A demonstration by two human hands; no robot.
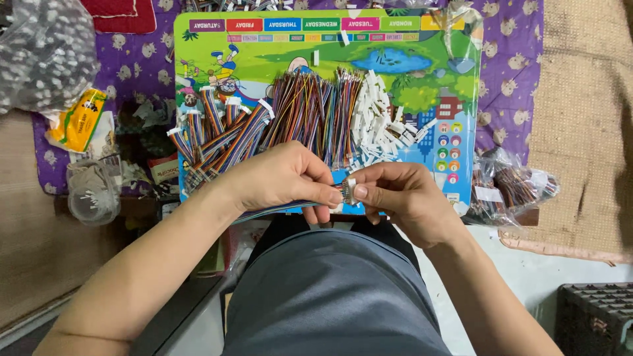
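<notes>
At the near edge of the colourful board (198, 39), the left hand (280, 178) pinches a bundle of wires (277, 209) and the right hand (402, 194) pinches a small white connector (350, 191); a crooked push may bend the thin wire ends.

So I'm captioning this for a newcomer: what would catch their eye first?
Dead centre, the left hand and right hand meet, pinching a multicoloured wire bundle and a small white connector. Behind them, loose coloured wires and white connectors cover a bright cartoon board on purple cloth.
</notes>
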